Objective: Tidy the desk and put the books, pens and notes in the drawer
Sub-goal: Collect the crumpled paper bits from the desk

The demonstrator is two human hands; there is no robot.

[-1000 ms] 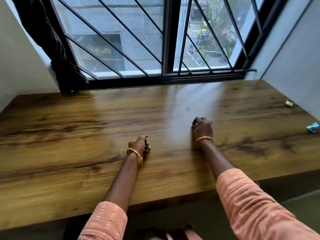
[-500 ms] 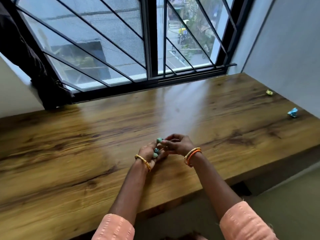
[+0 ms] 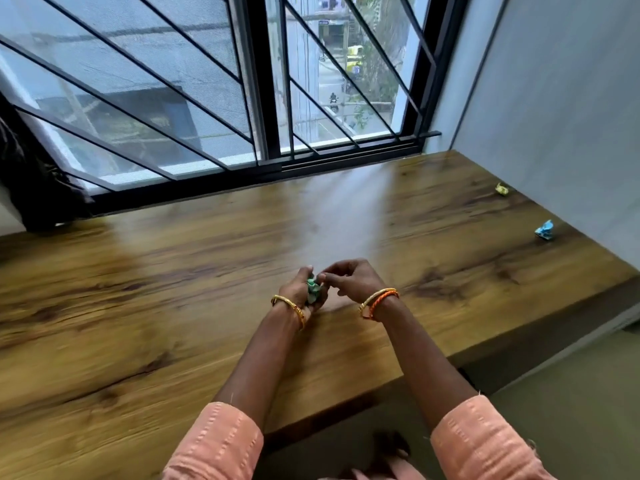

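My left hand is closed around crumpled green paper scraps just above the middle of the wooden desk. My right hand is right beside it, its fingertips pinched together and touching the top of the scraps. A crumpled blue note lies on the desk at the far right, near the wall. A crumpled yellow note lies further back along the same wall. No drawer, book or pen is in view.
A barred window runs along the desk's back edge. A grey wall closes the right side. A dark cloth hangs at the back left corner. The floor shows past the desk's front edge.
My hands, apart on the desk a second ago, have come together over the green scraps. The view has swung to the right, bringing the blue and yellow notes further into frame.
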